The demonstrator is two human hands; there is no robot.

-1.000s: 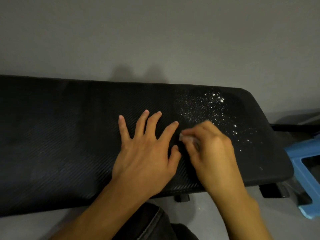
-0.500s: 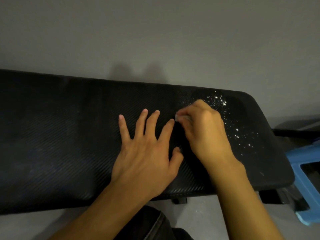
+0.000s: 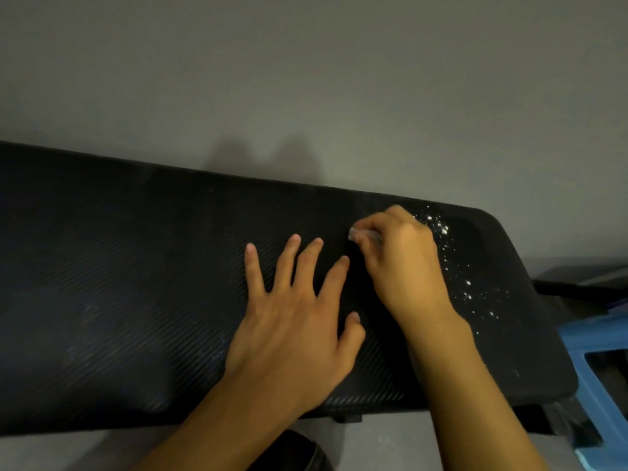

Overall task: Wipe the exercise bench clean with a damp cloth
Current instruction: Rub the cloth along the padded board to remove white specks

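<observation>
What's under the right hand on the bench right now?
A small pale cloth peeks out at the fingertips of the right hand, pressed to the black bench. The rest of the cloth, and any powder beneath, is covered. White specks show beside it.

— Any lettering, brand or number on the bench?
— None that can be read; its black ribbed cover shows only white specks near the far right corner.
— And the blue stool past the bench's right edge?
— Plain too; no label shows.
</observation>
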